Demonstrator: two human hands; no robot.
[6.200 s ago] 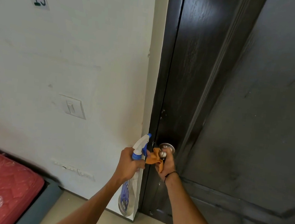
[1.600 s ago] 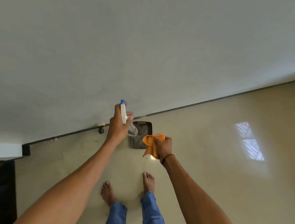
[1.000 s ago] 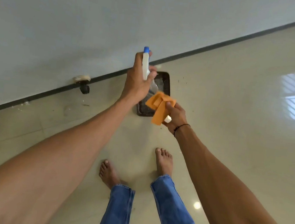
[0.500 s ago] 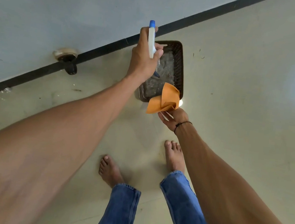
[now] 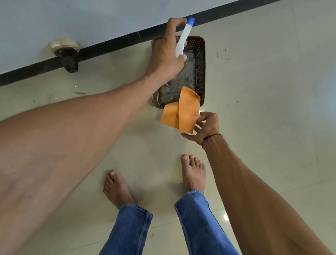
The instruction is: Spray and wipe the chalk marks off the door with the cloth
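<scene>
I am looking down at the floor; the door is out of view. My left hand [image 5: 166, 53] grips the spray bottle [image 5: 183, 39] by its neck. Its white head and blue nozzle point up, and its body is mostly hidden under my hand, down inside a brown perforated basket [image 5: 201, 68]. The orange cloth [image 5: 182, 113] hangs folded over the basket's near edge. My right hand [image 5: 205, 128] pinches the cloth's right edge with its fingertips.
The basket sits on the glossy cream tile floor beside the black skirting [image 5: 114, 41] of a pale wall. A round doorstop [image 5: 65, 52] sticks out at the wall's foot on the left. My bare feet [image 5: 193, 172] stand just behind the basket.
Both hands have dropped toward the basket as my view tilted down. The bottle has gone lower into the basket, and the cloth now drapes over its near edge.
</scene>
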